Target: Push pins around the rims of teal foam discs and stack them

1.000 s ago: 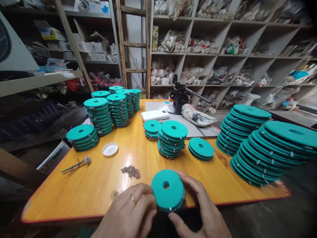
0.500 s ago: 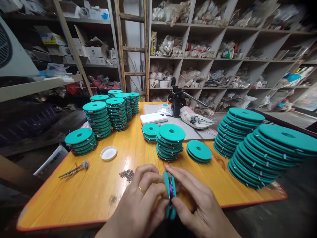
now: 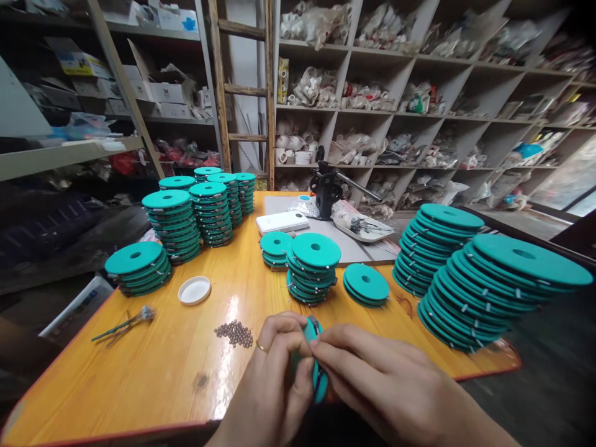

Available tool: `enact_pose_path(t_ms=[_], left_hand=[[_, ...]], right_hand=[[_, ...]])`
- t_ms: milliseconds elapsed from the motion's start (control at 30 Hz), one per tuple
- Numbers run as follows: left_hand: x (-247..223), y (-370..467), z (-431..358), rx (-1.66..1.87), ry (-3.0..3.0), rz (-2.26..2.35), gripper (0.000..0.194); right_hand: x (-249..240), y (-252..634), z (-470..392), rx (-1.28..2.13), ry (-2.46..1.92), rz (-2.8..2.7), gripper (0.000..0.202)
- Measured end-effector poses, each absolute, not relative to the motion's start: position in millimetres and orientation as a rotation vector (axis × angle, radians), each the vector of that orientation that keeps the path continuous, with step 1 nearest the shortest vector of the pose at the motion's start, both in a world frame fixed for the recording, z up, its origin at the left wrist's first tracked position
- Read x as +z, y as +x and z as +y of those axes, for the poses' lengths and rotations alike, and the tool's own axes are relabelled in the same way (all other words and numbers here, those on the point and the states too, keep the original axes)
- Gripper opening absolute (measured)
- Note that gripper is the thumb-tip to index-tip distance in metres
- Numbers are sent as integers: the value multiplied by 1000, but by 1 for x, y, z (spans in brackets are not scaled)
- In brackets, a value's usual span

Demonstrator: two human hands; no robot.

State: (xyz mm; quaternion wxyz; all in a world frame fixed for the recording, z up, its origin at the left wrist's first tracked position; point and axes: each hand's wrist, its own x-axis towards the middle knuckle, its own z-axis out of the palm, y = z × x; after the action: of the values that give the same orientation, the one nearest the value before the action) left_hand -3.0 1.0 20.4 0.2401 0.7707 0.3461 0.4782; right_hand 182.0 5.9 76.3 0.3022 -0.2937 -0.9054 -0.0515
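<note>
A green spool stands on edge between my hands near the front of the table, with dark line or fittings in its groove. My left hand is wrapped round its left side, a ring on one finger. Pinched at the spool's rim, my right hand has thumb and forefinger together; whatever they hold is too small to make out. Small brown metallic beads lie in a pile to the left of my hands. Beyond the hands are a stack of green spools and a lower stack.
Tall stacks of green discs stand at right and back left. A white lid, a wire bundle, a white box, a black tool and a tray are also on the table.
My right hand has shifted from lying along the spool's right side to a pinch at its upper rim. The view has moved slightly, so the table objects appear further left.
</note>
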Motion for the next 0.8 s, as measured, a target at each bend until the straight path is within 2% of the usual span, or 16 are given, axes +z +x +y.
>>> enact_pose_path(t_ms=[133,233,433,800], left_hand=[[19,-3,1,1279,2036,950,21],[19,-3,1,1280,2010,964,21],[20,-5,1,1327,1983,946,17],[23,-3,3,1303,1992,963,16]], right_hand=[[90,175,10,-403,-690,-2428,40],[91,171,11,-519,-637,-2376,36],[85,171,6,-328,-692,-2287,21],[80,171,4,-432,-696,-2274,30]])
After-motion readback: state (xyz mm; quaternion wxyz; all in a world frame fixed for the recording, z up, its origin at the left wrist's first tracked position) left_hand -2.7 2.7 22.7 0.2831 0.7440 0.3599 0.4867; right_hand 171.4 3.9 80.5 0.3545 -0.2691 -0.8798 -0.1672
